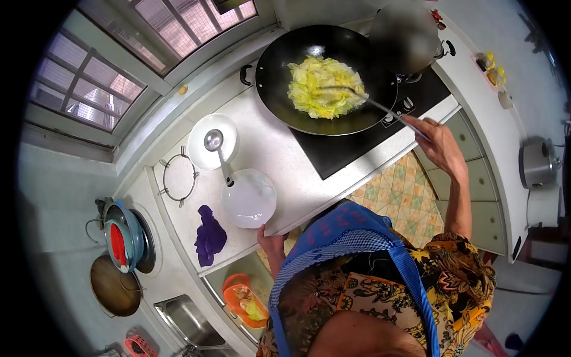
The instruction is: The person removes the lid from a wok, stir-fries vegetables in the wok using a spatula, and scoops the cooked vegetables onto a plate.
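My right hand (441,144) is closed around the handle of a metal spatula (386,111). The spatula's head is among chopped pale-green cabbage (326,89) in a large black wok (273,62) on the stove. At the counter's front edge is my left hand (273,248), one finger stretched up to the rim of a white plate (250,199); its other fingers are partly hidden. Behind that plate stands a white bowl (198,138). A ladle (214,141) lies across it, its dark handle end reaching the plate.
A purple cloth (210,236) and a wire ring stand (179,177) lie left on the counter. Below, an open drawer (217,285) holds an orange basket (237,281) with vegetable scraps. A sink (189,321) is at lower left. A blurred round lid (404,35) covers the wok's right side.
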`<state>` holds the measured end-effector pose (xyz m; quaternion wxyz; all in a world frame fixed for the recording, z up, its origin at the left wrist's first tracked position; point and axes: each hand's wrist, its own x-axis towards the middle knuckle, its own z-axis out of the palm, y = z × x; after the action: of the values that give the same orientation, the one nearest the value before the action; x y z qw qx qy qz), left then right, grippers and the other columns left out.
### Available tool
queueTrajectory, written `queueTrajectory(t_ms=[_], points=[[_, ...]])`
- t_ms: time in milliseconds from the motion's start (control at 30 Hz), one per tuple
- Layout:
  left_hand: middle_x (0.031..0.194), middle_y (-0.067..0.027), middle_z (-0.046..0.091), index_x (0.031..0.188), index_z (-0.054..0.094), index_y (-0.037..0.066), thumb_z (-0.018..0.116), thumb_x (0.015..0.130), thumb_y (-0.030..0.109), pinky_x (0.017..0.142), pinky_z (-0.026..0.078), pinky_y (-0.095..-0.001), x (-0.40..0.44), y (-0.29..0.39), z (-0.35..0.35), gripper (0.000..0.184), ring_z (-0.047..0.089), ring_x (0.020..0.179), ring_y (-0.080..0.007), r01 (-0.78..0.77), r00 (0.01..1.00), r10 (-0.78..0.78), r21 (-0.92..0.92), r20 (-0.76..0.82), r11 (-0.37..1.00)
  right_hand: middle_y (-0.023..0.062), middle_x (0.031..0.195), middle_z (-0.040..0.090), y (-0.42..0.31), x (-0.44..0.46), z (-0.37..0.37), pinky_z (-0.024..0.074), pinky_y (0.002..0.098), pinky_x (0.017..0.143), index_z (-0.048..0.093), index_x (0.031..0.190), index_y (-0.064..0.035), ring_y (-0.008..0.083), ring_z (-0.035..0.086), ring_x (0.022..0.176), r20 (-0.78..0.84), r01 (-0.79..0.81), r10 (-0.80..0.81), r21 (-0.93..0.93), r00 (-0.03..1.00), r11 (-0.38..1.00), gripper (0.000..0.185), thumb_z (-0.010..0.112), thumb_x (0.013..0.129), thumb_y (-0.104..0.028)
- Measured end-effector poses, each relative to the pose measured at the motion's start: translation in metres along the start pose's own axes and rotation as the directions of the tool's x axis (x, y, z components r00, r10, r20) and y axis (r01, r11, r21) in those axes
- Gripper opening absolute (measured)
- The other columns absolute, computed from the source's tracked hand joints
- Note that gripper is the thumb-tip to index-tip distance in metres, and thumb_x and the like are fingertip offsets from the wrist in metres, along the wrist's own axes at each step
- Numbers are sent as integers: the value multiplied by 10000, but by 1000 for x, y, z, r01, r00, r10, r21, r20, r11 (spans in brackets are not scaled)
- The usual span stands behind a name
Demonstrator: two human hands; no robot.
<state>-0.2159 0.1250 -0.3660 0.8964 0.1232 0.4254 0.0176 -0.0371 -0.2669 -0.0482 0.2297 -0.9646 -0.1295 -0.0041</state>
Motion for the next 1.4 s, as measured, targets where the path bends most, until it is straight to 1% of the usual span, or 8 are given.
queueTrajectory(t_ms=[133, 367, 567, 700, 867, 1033, 1233, 1400], points=[[1284, -148, 336, 1254, 330, 111, 549, 702, 280, 902, 270, -584, 0, -2, 0, 617, 303, 1190, -373, -24, 1000, 24, 17, -8, 1000, 158, 821, 586, -5, -10, 20, 446, 396, 650, 521, 1186, -87, 301, 573, 677, 153, 18, -31, 84, 988, 996, 438, 542, 758, 3], [1275, -140, 359, 1240, 357, 113, 547, 705, 275, 893, 283, -578, 0, -1, -1, 590, 328, 1176, -359, -28, 999, 28, 10, 37, 1000, 240, 1072, 553, 12, 31, 47, 459, 388, 807, 487, 1189, 1, 378, 558, 938, -21, -62, 66, 135, 998, 989, 446, 487, 744, 23], [1281, -141, 360, 1248, 349, 99, 557, 697, 271, 906, 278, -584, -3, -3, 3, 613, 331, 1176, -365, -52, 999, 52, 10, -15, 999, 195, 779, 618, 54, 62, -1, 470, 388, 680, 503, 1169, -36, 319, 616, 722, -93, -119, 107, -137, 990, 983, 431, 521, 742, -88], [1282, -147, 351, 1260, 326, 92, 561, 694, 274, 910, 275, -584, -5, -3, 8, 640, 327, 1176, -369, -48, 998, 48, 12, -35, 999, 76, 649, 604, 86, 87, -25, 457, 268, 471, 511, 1173, -32, 127, 558, 527, 145, -337, 337, -27, 930, 941, 420, 484, 760, -105], [1278, -151, 338, 1246, 326, 92, 560, 694, 273, 911, 272, -582, -1, -3, 5, 626, 318, 1174, -371, -35, 998, 34, -10, -60, 999, 28, 544, 551, 116, 122, -43, 367, 233, 358, 592, 848, -1, 82, 471, 412, 421, -402, 365, -1, 830, 915, 173, 488, 780, -122], [1280, -145, 324, 1234, 328, 99, 555, 694, 269, 912, 269, -568, -2, -4, 5, 610, 316, 1167, -373, -51, 998, 51, 6, -46, 999, -13, 600, 553, 124, 148, 37, 352, 180, 367, 566, 1058, -17, 27, 445, 434, 489, -520, 306, 395, 817, 758, 262, 557, 837, -158], [1279, -148, 324, 1242, 311, 100, 557, 691, 263, 906, 260, -583, -1, -2, 3, 626, 314, 1168, -378, -58, 998, 58, 12, -33, 998, -13, 653, 564, 111, 153, 94, 392, 182, 431, 513, 1188, -41, 37, 457, 489, 325, -243, 59, 561, 944, 791, 386, 586, 815, -108], [1309, -157, 309, 1250, 318, 95, 547, 700, 265, 918, 244, -601, -1, -4, 1, 619, 289, 1203, -378, -46, 999, 46, -7, 4, 999, 124, 906, 637, 87, 118, 53, 495, 309, 611, 550, 1146, -68, 217, 616, 702, -85, 335, -338, -45, 937, 941, 446, 584, 703, -22]])
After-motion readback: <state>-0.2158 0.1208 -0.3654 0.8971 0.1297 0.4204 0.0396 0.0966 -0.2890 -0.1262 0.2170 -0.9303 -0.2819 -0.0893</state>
